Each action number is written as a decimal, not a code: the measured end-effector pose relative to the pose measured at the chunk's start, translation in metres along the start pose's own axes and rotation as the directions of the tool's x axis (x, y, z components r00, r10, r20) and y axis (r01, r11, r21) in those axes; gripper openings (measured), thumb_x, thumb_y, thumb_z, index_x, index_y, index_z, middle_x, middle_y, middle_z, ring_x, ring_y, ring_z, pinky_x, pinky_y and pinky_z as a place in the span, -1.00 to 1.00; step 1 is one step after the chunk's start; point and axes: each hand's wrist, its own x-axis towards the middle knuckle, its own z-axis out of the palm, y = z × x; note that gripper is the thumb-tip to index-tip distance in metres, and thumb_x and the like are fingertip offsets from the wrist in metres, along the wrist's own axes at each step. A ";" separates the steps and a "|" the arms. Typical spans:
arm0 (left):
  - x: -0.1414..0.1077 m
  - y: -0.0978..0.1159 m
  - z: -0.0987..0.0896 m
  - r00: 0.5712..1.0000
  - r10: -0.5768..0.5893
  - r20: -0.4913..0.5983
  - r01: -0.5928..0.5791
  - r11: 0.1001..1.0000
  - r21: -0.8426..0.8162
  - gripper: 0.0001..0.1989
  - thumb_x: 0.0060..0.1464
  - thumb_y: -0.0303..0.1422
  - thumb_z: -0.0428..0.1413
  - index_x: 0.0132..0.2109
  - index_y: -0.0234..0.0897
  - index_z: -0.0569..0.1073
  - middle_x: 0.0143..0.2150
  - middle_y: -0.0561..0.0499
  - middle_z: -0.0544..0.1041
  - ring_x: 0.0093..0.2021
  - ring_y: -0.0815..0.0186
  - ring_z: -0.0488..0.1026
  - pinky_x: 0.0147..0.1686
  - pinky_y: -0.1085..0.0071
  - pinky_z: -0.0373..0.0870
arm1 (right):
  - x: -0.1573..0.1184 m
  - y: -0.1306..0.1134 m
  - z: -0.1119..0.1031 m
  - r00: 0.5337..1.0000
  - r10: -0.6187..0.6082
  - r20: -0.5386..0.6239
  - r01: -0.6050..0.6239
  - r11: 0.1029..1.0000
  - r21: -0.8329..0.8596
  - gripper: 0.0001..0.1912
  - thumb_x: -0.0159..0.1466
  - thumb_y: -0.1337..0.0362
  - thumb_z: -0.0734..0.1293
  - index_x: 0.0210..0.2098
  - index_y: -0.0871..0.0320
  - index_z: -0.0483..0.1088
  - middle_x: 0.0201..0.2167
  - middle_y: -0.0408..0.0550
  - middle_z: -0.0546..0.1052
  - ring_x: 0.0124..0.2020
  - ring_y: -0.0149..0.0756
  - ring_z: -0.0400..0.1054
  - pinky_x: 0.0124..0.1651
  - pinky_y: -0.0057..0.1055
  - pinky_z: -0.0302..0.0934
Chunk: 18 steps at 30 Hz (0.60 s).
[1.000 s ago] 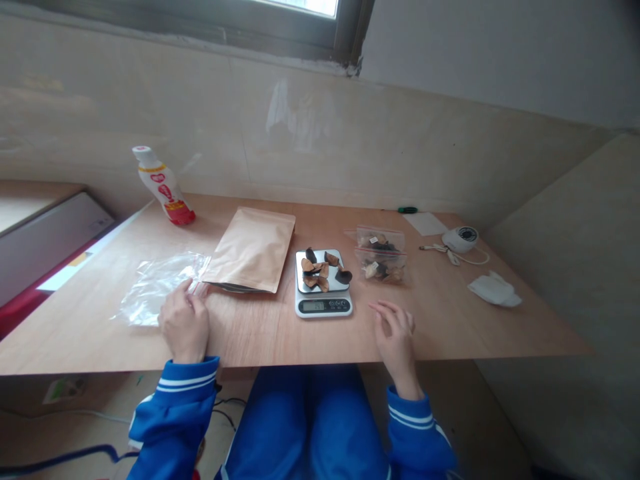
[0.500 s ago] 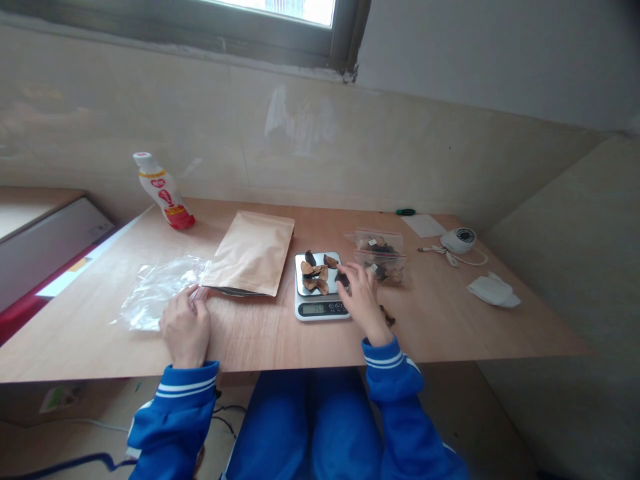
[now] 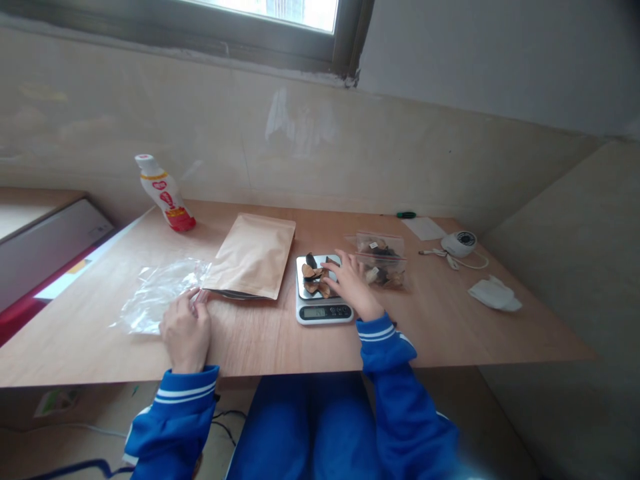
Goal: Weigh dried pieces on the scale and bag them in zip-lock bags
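Observation:
Dried brown and dark pieces (image 3: pixel 311 288), curled like dried mushroom or peel, lie on the metal plate of a white digital kitchen scale (image 3: pixel 325 320) with a lit display. Over the plate's right side reaches my right hand (image 3: pixel 353 283), its fingers apart around the pieces; no held piece shows. My left hand (image 3: pixel 186 330) rests on the table, fingers closed at the edge of a crumpled clear plastic bag (image 3: pixel 155 293). Just beyond it lies a flat kraft paper pouch (image 3: pixel 255 253), its dark opening facing me.
Two small zip bags (image 3: pixel 381 247) of dried pieces lie right of the scale. A white-and-red bottle (image 3: pixel 167 197) stands at the back left. Farther right are a dome camera (image 3: pixel 459 244) with its cable, a crumpled white tissue (image 3: pixel 494 293), white paper (image 3: pixel 424 229) and a green-handled tool (image 3: pixel 406 215).
My right hand has moved left and farther over the scale plate, its fingers spreading; the dark piece at its fingertips no longer shows there. My left hand has stayed put.

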 end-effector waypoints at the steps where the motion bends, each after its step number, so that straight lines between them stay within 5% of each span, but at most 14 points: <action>1: 0.000 0.000 0.000 1.000 0.001 -0.002 -0.001 1.000 -0.005 -0.64 0.11 -0.32 -0.10 -0.04 -0.33 0.47 -0.09 -0.21 0.52 -0.08 0.03 0.42 -0.01 0.11 0.31 | 0.001 0.001 0.000 1.000 -0.008 0.011 0.008 1.000 -0.001 -0.73 0.27 0.20 0.31 -0.04 0.00 0.45 0.17 0.14 0.26 0.13 0.09 0.12 0.03 0.04 0.09; 8: 0.000 -0.001 0.001 1.000 -0.011 0.007 0.011 1.000 0.005 -0.63 0.11 -0.33 -0.09 -0.02 -0.32 0.46 -0.08 -0.20 0.51 -0.10 0.03 0.42 -0.03 0.11 0.32 | 0.001 0.002 -0.012 0.997 0.059 -0.058 -0.055 0.996 0.076 -0.87 0.24 0.19 0.36 -0.24 0.09 0.43 -0.04 0.06 0.43 0.00 0.00 0.23 -0.04 -0.11 0.06; 13: 0.000 -0.001 0.001 1.000 -0.009 0.010 0.008 1.000 0.012 -0.62 0.11 -0.33 -0.10 -0.01 -0.34 0.46 -0.08 -0.21 0.52 -0.09 0.02 0.42 -0.03 0.12 0.32 | -0.003 -0.002 -0.033 0.979 0.148 -0.142 -0.102 0.953 0.286 -0.85 0.28 0.17 0.29 -0.29 0.12 0.39 -0.31 -0.06 0.54 -0.23 -0.18 0.35 -0.03 -0.17 0.01; 18: 0.000 0.003 -0.001 1.000 -0.014 0.009 0.014 1.000 0.001 -0.62 0.14 -0.29 -0.11 -0.03 -0.33 0.47 -0.09 -0.21 0.52 -0.09 0.02 0.42 -0.03 0.13 0.31 | -0.035 0.034 -0.043 0.907 0.379 -0.181 -0.267 0.853 0.448 -0.70 0.21 0.02 0.30 -0.27 0.13 0.42 -0.35 -0.03 0.55 -0.32 -0.20 0.39 -0.07 -0.18 0.12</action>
